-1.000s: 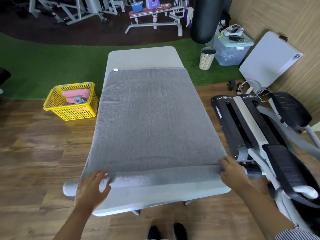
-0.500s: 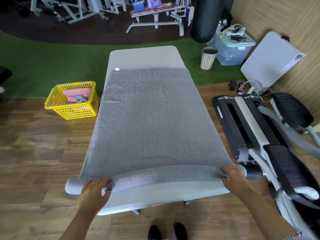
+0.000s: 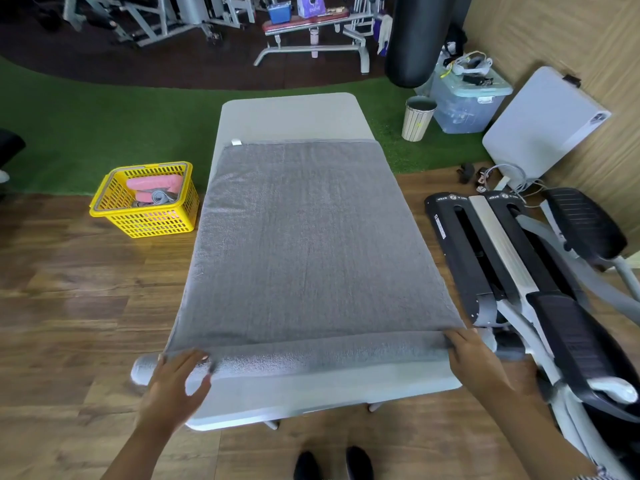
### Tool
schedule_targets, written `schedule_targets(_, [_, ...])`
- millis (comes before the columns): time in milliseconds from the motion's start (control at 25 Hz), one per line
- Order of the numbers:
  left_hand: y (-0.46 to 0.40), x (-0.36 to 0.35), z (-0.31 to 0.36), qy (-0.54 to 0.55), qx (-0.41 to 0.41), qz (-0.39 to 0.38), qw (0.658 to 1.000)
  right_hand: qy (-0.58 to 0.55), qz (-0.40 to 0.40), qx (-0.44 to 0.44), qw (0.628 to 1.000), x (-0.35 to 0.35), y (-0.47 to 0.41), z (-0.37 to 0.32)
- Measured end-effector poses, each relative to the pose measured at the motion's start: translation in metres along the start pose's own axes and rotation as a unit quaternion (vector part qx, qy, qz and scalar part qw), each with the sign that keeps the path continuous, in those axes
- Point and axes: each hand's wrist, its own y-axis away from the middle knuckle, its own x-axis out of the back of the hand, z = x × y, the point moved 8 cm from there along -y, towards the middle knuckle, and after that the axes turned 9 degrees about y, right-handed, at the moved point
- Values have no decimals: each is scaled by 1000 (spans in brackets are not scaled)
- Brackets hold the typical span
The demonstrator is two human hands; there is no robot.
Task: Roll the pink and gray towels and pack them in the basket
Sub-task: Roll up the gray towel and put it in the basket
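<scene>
A large gray towel [image 3: 304, 237] lies spread along a light gray table [image 3: 291, 116], its near edge wound into a thin roll [image 3: 311, 356] that overhangs the table's left side. My left hand [image 3: 176, 386] lies flat with spread fingers on the roll's left end. My right hand [image 3: 474, 358] rests on the roll's right end, fingers over the cloth. On the floor to the left stands a yellow basket [image 3: 152, 223] holding a rolled pink towel [image 3: 154, 183] and a small rolled gray towel [image 3: 161, 196].
An elliptical trainer [image 3: 526, 278] stands close along the table's right side. Beyond it are a folded white table [image 3: 543, 123], a clear storage bin [image 3: 467, 102], a small waste bin [image 3: 419, 117] and a hanging punching bag [image 3: 415, 36]. Weight benches stand at the back.
The roll, lifted and bulging half a second ago, now lies flatter on the table. My left hand has opened flat on it, and both hands have pushed it slightly forward.
</scene>
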Motion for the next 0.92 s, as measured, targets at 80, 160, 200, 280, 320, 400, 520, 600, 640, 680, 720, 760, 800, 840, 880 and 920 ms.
schedule_targets(80, [-1,-3,1,-3,27,-11,1000,-5,-17,16,1000,-10,4,-3])
schedule_targets(160, [-1,-6,1,-2,66,-14,998,-3,-32,24,999,-15,1,-2])
schedule_targets(200, [-1,-3,5,-13,70,-15,997,-5,-44,20,999,-16,0,0])
schedule_targets(280, [0,-4,9,-29,54,-37,997,4,-71,15,997,-14,-2,4])
schedule_targets(320, [1,-4,7,-29,53,-48,997,12,-87,15,996,-13,-2,5])
schedule_targets(400, [0,0,-2,-34,72,-61,995,48,-115,26,992,-11,0,5])
schedule_targets(520, [-7,10,0,-31,74,-28,996,89,-74,39,992,2,-6,-2])
schedule_targets(600, [-7,12,10,-43,32,15,998,38,-29,68,997,3,-11,-8])
schedule_targets(640, [-7,9,14,-45,20,24,998,5,-15,70,997,2,-12,-8])
schedule_targets(680, [-6,4,15,-40,16,28,999,-21,-16,60,998,-1,-12,-8])
schedule_targets(720, [-4,-2,14,-28,28,27,999,-38,-20,45,998,-4,-10,-7])
schedule_targets(760, [-1,-8,10,-20,44,23,999,-47,-16,33,998,-6,-7,-6])
schedule_targets(800, [1,-10,10,-17,60,14,998,-55,-10,27,998,-7,-4,-6])
schedule_targets(840, [2,-13,11,-16,65,4,998,-64,-14,27,997,-8,-1,-7])
schedule_targets(880, [0,-11,14,-18,67,-8,998,-68,-28,31,997,-8,0,-8])
schedule_targets(920, [-2,-8,17,-24,66,-8,998,-68,-47,37,996,-8,1,-10])
